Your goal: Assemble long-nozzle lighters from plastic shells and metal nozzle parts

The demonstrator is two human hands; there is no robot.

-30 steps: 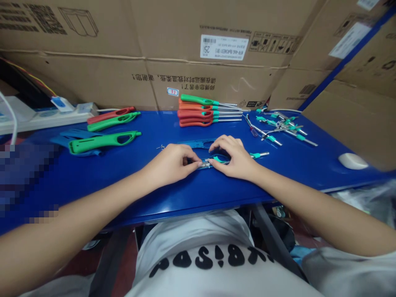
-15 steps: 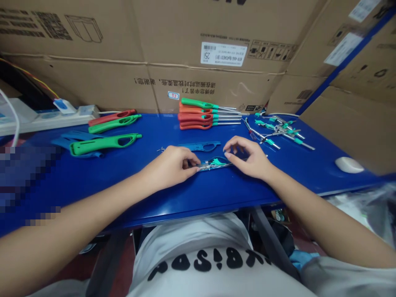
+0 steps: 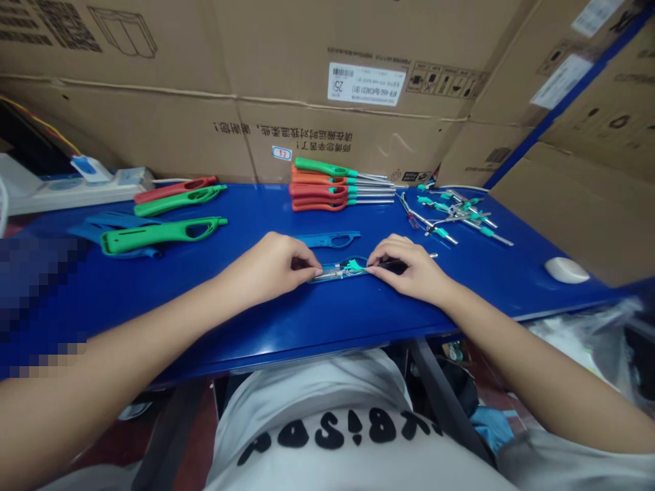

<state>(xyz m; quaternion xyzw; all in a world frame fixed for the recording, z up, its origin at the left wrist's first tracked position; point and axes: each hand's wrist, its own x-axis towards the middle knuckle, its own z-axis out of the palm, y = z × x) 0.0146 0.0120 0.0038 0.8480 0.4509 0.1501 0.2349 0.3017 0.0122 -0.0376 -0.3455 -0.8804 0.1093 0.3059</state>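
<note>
A blue lighter half-shell (image 3: 335, 274) lies on the table with a metal part, wires and a green piece inside. My left hand (image 3: 279, 269) pinches its left end, thumb and forefinger together. At the other end my right hand (image 3: 409, 267) has its fingers closed near the green piece, on the metal tube (image 3: 434, 256) that sticks out to the right behind them. Just behind lies another blue half-shell (image 3: 332, 239), touched by neither hand.
Red and orange lighters (image 3: 318, 193) are stacked at the back, a green one (image 3: 325, 166) on top. Metal tubes with green parts (image 3: 468, 215) lie right, near a white mouse-like object (image 3: 566, 270). Left are green shells (image 3: 161, 235) and a power strip (image 3: 76, 191). Cardboard (image 3: 286, 61) stands behind.
My right hand's fingers have closed at the green piece and tube; before, they were more apart. My left hand still pinches the left end. The view has shifted slightly.
</note>
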